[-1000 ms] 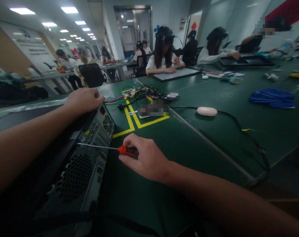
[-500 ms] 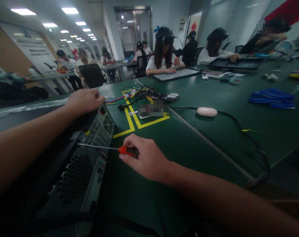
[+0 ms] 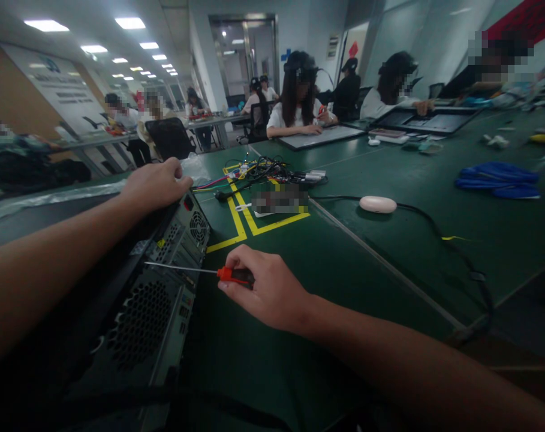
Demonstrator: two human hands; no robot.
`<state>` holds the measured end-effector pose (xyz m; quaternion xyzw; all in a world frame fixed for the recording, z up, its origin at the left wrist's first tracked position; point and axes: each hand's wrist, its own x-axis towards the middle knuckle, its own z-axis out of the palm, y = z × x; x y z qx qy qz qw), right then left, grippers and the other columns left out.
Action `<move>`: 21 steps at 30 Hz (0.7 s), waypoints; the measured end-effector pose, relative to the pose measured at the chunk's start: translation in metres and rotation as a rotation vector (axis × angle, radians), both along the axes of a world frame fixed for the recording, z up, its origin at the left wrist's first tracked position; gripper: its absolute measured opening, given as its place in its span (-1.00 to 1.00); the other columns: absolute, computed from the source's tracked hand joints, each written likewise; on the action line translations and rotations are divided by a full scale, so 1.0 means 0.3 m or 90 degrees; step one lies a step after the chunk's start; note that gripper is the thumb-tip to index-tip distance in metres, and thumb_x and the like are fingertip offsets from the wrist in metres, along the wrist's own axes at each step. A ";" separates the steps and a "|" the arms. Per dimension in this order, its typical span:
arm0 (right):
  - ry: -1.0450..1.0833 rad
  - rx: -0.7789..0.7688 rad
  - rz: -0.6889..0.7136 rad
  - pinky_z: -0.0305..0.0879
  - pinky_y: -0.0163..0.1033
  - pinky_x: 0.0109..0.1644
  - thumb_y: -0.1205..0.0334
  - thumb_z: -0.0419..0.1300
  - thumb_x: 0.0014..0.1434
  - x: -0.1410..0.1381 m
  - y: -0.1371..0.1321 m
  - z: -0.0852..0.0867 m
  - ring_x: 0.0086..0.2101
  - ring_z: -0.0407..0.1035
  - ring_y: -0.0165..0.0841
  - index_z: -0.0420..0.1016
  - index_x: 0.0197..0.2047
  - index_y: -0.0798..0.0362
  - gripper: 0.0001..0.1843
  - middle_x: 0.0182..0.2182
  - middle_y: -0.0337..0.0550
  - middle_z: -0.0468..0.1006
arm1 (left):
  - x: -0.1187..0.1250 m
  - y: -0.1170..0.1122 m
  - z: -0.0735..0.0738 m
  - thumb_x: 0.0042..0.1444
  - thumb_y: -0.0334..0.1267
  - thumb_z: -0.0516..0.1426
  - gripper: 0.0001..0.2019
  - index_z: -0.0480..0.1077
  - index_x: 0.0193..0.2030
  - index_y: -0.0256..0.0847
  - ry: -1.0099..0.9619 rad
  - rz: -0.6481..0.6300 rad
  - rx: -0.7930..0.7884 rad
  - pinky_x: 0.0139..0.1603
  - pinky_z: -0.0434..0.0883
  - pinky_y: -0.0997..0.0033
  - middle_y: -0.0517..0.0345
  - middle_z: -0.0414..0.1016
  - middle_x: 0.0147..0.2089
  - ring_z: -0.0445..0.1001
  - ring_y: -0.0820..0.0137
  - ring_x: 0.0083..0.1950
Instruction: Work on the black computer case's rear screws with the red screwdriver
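Observation:
A black desktop computer case (image 3: pixel 182 240) lies at the left, its metal rear panel with vents and ports facing right. My left hand (image 3: pixel 153 185) rests on its top at the far rear corner, fingers curled against the edge and partly hidden. In my right hand (image 3: pixel 265 288), closed around its red and black handle, is a screwdriver (image 3: pixel 225 274). The long thin shaft points left across the rear panel, above the large honeycomb vent (image 3: pixel 141 318). Whether the tip touches the case I cannot tell.
Beyond the case are tangled cables (image 3: pixel 272 168) and yellow tape marks (image 3: pixel 281 222) on the green table (image 3: pixel 344 270). A pale pink oval device (image 3: pixel 378 204) sits on a black cord. Blue cloth (image 3: pixel 497 179) lies at right. People work across the table, one at a flat panel (image 3: pixel 321 137).
My hands and the screwdriver keep nearly the same pose against the case. The view shifts slightly. At the back right, a co-worker's dark tray-like panel has tilted, showing more of its inside.

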<state>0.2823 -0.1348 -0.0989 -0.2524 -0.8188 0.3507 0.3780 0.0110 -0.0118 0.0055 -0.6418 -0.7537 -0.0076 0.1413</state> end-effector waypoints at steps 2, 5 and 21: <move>-0.002 -0.002 -0.001 0.32 -0.24 -0.21 0.19 0.31 0.35 0.000 -0.001 0.000 -0.29 0.47 -0.34 0.42 -0.10 -0.01 -0.85 -0.24 -0.22 0.59 | -0.001 0.002 -0.001 0.28 0.12 -0.09 -0.44 0.46 0.13 -0.24 0.009 0.000 -0.003 0.13 0.48 -0.08 -0.35 0.61 0.09 0.57 -0.16 0.17; 0.001 -0.007 0.001 0.33 -0.24 -0.20 0.20 0.31 0.35 -0.001 -0.002 -0.002 -0.29 0.48 -0.34 0.41 -0.10 -0.01 -0.85 -0.24 -0.21 0.60 | 0.000 0.001 -0.002 0.30 0.11 -0.12 -0.43 0.50 0.07 -0.25 0.024 -0.009 -0.009 0.12 0.48 -0.04 -0.33 0.61 0.08 0.57 -0.14 0.16; 0.009 -0.004 0.002 0.32 -0.23 -0.20 0.16 0.30 0.35 -0.001 -0.002 -0.003 -0.29 0.47 -0.34 0.42 -0.10 -0.01 -0.84 -0.24 -0.21 0.60 | -0.006 0.004 -0.005 0.29 0.09 -0.13 -0.40 0.53 0.09 -0.28 0.021 -0.020 -0.002 0.10 0.48 -0.09 -0.39 0.61 0.09 0.57 -0.17 0.15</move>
